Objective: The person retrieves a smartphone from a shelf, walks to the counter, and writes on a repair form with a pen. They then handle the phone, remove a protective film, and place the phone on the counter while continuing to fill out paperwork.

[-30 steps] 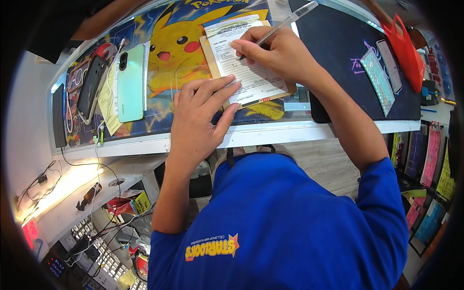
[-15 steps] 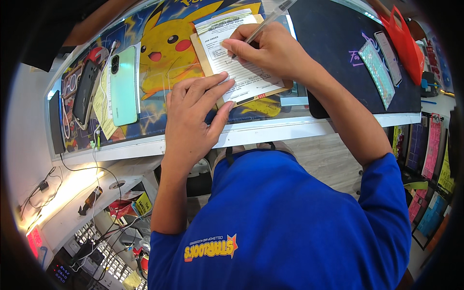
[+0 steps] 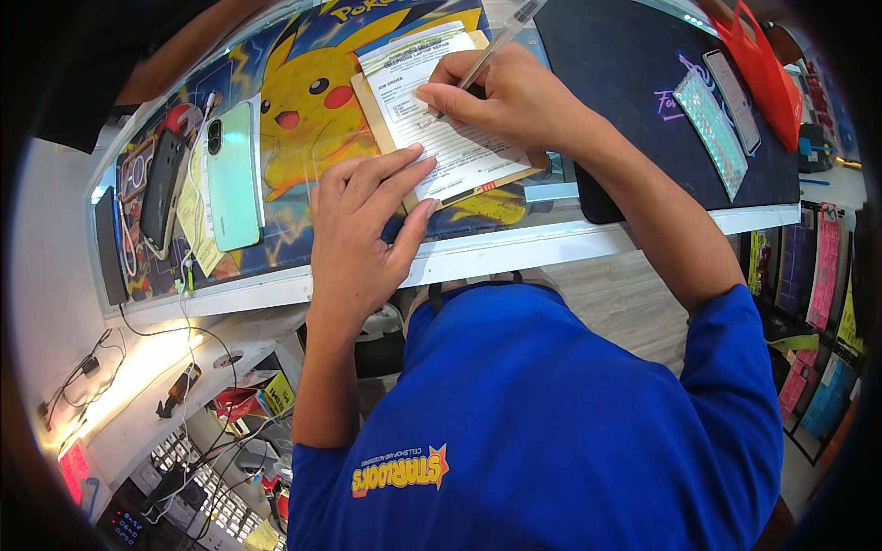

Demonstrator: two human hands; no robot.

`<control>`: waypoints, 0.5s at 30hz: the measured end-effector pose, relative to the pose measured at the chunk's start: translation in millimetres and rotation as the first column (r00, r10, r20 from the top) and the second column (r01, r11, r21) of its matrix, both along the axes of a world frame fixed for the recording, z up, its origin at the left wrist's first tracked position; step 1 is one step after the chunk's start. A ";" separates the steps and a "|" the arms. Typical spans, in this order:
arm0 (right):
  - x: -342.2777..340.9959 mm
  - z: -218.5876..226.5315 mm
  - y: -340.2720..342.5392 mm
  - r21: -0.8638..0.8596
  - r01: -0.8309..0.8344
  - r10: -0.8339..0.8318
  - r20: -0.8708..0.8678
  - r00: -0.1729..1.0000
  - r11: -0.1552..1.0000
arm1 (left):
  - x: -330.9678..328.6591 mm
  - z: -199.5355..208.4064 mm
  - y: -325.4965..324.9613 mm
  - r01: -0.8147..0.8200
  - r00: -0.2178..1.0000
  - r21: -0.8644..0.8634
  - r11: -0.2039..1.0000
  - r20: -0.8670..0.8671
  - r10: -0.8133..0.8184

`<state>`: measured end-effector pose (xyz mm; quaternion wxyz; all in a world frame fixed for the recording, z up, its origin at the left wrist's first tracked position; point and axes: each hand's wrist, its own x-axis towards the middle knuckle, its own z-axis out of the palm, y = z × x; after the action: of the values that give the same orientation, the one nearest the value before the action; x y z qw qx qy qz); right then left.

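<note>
A clear-barrelled pen (image 3: pixel 501 44) is pinched in my right hand (image 3: pixel 516 99), its tip down on a printed white form (image 3: pixel 436 151). The form is the top sheet of a pad with a brown backing board (image 3: pixel 375 108). My left hand (image 3: pixel 369 209) lies with its fingers spread, fingertips resting on the pad's lower left edge. Beneath the pad is a desk mat (image 3: pixel 303 147) with a yellow cartoon character. To the left of my left hand lies a mint-green phone (image 3: pixel 233 174) with its camera side up.
Further left are a black phone (image 3: pixel 163 188), a yellow slip (image 3: pixel 195 241) and cables. On the right, a black mat (image 3: pixel 616 119) bears a glittery teal case (image 3: pixel 715 138) and a pale phone (image 3: pixel 732 101), near a red plastic bag (image 3: pixel 767 83). Another person's arm (image 3: pixel 175 55) reaches in at the upper left.
The whole view has shifted slightly. My right hand and the pen still work on the form, with the pen tip in nearly the same area; my left hand stays on the pad.
</note>
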<state>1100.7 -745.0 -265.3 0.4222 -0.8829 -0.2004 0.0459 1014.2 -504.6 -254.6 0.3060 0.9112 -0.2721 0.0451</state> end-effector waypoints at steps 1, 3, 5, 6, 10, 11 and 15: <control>0.9 0.0 -0.9 0.013 0.003 -0.003 -0.010 1.000 1.000 | 0.5 -0.4 -0.1 0.004 1.000 0.005 1.000 0.020 -0.004; 4.3 0.2 -1.4 0.040 0.004 -0.003 -0.027 1.000 0.999 | 1.0 -2.2 1.2 0.006 0.998 0.017 1.000 0.062 -0.007; 1.2 6.8 -0.2 0.010 -0.004 0.005 -0.047 0.999 1.000 | 1.3 -2.1 1.5 0.010 0.998 0.011 1.000 0.055 -0.011; 0.3 10.1 -0.1 -0.005 -0.008 0.007 -0.058 0.998 1.000 | 1.3 -1.7 1.5 0.013 0.999 0.007 1.000 0.051 -0.013; 5.2 12.8 -2.3 0.027 -0.026 0.028 -0.090 0.996 0.999 | 2.1 -0.7 1.0 0.006 0.999 0.008 1.000 0.043 -0.007; 7.1 8.8 -2.1 0.106 -0.018 0.031 -0.126 0.992 0.994 | 2.3 -0.8 1.3 0.005 0.999 0.007 1.000 0.045 -0.005; 8.5 11.8 -5.2 0.252 0.078 -0.033 -0.179 0.983 0.965 | 2.0 -1.6 2.4 0.003 0.999 0.004 1.000 0.041 -0.003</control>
<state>1109.3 -750.3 -253.4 0.5504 -0.8184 -0.1425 0.0842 1016.2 -502.2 -256.2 0.2987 0.9103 -0.2796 0.0628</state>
